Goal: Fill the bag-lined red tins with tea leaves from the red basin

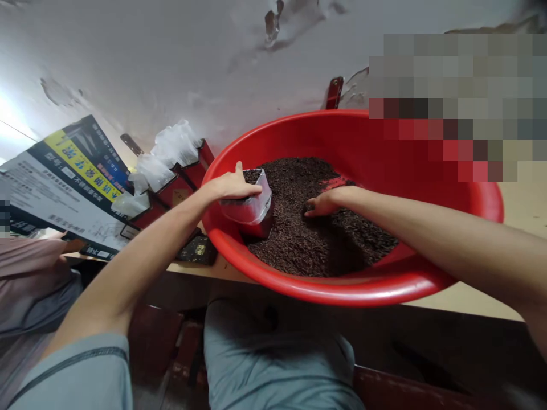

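Note:
A wide red plastic basin (342,290) holds a heap of dark, loose, twisted tea leaves (294,250). At its left side stands a small red box (260,229) with a clear plastic liner bag (256,209) folded over its rim; dark leaves show inside its top. My left hand (237,185) grips the top of this box, thumb raised and a finger lying across the opening; its other fingers are hidden. Down on the leaves, my right hand (325,203) has its fingertips at the heap's surface, fingers slightly apart and holding nothing I can see.
Left of the basin stand several dark red boxes (160,199) with clear bags (171,145) sticking out. A black lid-like piece (199,249) lies by the basin. A large printed carton (72,182) stands farther left, beside another person's clothing (34,279). Behind is a peeling wall (179,62).

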Available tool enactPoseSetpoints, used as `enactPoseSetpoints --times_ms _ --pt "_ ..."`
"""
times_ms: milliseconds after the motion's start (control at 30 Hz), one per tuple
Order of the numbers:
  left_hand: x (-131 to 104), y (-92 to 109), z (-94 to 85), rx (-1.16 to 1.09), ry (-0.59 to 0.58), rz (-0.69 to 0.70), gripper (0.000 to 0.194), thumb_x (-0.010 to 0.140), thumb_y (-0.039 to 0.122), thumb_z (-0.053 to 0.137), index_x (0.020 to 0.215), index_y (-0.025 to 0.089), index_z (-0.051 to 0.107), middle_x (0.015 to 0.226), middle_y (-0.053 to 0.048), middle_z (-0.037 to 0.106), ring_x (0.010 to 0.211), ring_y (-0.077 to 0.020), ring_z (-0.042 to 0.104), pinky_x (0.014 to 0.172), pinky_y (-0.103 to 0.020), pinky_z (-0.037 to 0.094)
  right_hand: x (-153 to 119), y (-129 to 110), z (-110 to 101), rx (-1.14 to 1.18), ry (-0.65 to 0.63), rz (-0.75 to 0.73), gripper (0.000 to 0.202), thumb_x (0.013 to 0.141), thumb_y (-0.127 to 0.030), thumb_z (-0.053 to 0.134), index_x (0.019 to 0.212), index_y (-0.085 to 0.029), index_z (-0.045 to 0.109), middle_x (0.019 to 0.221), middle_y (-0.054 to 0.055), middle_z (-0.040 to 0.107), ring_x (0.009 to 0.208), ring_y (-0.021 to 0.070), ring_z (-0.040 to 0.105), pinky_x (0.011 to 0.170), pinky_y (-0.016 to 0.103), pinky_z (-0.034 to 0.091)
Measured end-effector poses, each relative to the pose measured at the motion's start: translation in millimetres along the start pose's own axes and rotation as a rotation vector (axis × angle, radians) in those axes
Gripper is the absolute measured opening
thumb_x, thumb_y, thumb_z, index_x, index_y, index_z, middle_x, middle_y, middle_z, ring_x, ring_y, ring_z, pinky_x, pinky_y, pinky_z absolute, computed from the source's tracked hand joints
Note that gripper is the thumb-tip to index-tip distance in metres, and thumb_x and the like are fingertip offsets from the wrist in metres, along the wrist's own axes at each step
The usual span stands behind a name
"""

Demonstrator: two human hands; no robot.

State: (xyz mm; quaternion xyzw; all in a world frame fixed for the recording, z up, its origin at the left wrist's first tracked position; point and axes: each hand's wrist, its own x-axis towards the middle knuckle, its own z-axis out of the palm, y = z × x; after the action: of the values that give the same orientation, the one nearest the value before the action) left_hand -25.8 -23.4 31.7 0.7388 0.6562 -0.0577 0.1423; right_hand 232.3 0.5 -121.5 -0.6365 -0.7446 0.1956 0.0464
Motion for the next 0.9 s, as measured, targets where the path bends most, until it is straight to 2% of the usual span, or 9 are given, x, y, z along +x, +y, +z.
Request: enactPoseSetpoints --times_ms 100,233,333,400,467,533,633,800,900 --pt "14.1 -10.8 -6.7 -0.075 -0.005 0.156 0.128 0.069 0.050 0.075 0.169 0.008 0.008 0.142 -0.025 0.066 0.128 -0.0413 0.065 0.109 -0.043 0.046 -8.2 -23.0 -10.8 -0.107 -0.258 -0.003 0.051 0.086 -0.042 0.076 0.129 -0.016 0.073 0.134 0.020 0.071 0.131 0.0352 0.065 0.116 0.052 0.046" --pt "33.2 -21.4 -13.7 -0.084 -0.088 0.316 0.136 0.064 0.035 0.080 0.170 0.016 -0.003 0.147 -0.020 0.063 0.115 -0.0350 0.071 0.098 -0.037 0.053 -22.7 -49.5 -14.9 -0.183 -0.262 -0.117 0.059 0.096 -0.035 0.065 0.147 -0.008 0.059 0.145 0.025 0.062 0.128 0.0352 0.067 0.107 0.045 0.054" --pt "38.4 -30.5 -13.3 -0.151 -0.135 0.330 0.141 0.065 0.037 0.083 0.169 0.021 -0.010 0.160 -0.021 0.050 0.105 -0.0316 0.073 0.085 -0.034 0.056 -28.9 -56.6 -9.4 -0.209 -0.242 -0.140 0.049 0.097 -0.023 0.062 0.140 -0.001 0.063 0.137 0.028 0.066 0.122 0.0354 0.070 0.099 0.039 0.057" --pt "38.9 -39.2 -11.1 -0.240 -0.105 0.355 0.137 0.067 0.043 0.085 0.171 0.022 -0.002 0.164 -0.020 0.045 0.116 -0.0329 0.069 0.090 -0.033 0.055 -29.1 -56.5 -7.8 -0.220 -0.226 -0.173 0.040 0.093 -0.013 0.063 0.130 -0.002 0.070 0.130 0.025 0.071 0.121 0.0337 0.070 0.098 0.034 0.055" --pt "40.4 -49.0 -7.6 -0.363 0.008 0.356 0.119 0.077 0.054 0.079 0.170 0.018 0.015 0.161 -0.019 0.049 0.133 -0.0341 0.060 0.103 -0.035 0.049 -27.2 -55.1 -9.1 -0.220 -0.212 -0.200 0.036 0.088 -0.007 0.066 0.122 -0.006 0.076 0.122 0.019 0.076 0.117 0.0301 0.073 0.095 0.028 0.054" --pt "44.2 -58.4 -2.2 -0.577 0.172 0.277 0.093 0.092 0.066 0.058 0.165 0.014 0.033 0.156 -0.020 0.055 0.142 -0.0335 0.053 0.109 -0.039 0.046 -24.9 -54.1 -13.2 -0.219 -0.181 -0.210 0.036 0.085 -0.006 0.068 0.120 -0.008 0.078 0.117 0.015 0.078 0.112 0.0267 0.074 0.090 0.025 0.054" --pt "52.8 -69.6 12.1 -0.991 0.284 0.071 0.081 0.102 0.072 0.024 0.158 0.016 0.042 0.150 -0.022 0.059 0.132 -0.0323 0.061 0.093 -0.041 0.054 -21.8 -56.9 -28.5 -0.221 -0.091 -0.215 0.035 0.088 -0.009 0.067 0.121 -0.010 0.079 0.115 0.012 0.079 0.107 0.0229 0.075 0.088 0.023 0.052" --pt "66.1 -78.1 40.9 -1.226 0.129 -0.051 0.072 0.107 0.064 0.020 0.145 0.014 0.055 0.116 -0.017 0.075 0.089 -0.0241 0.072 0.065 -0.029 0.051 -15.0 -91.8 -82.8 0.085 0.278 -0.364 0.026 0.085 -0.013 0.066 0.104 -0.015 0.084 0.085 0.004 0.080 0.076 0.0149 0.071 0.076 0.023 0.051" --pt "67.4 -78.0 46.6 -1.232 0.087 -0.028 0.069 0.107 0.065 0.025 0.129 0.014 0.066 0.093 -0.010 0.076 0.072 -0.0195 0.067 0.061 -0.026 0.049 -6.5 -132.6 -111.9 0.160 0.334 -0.464 0.026 0.082 -0.011 0.068 0.102 -0.013 0.084 0.079 0.004 0.078 0.069 0.0128 0.067 0.071 0.023 0.050"
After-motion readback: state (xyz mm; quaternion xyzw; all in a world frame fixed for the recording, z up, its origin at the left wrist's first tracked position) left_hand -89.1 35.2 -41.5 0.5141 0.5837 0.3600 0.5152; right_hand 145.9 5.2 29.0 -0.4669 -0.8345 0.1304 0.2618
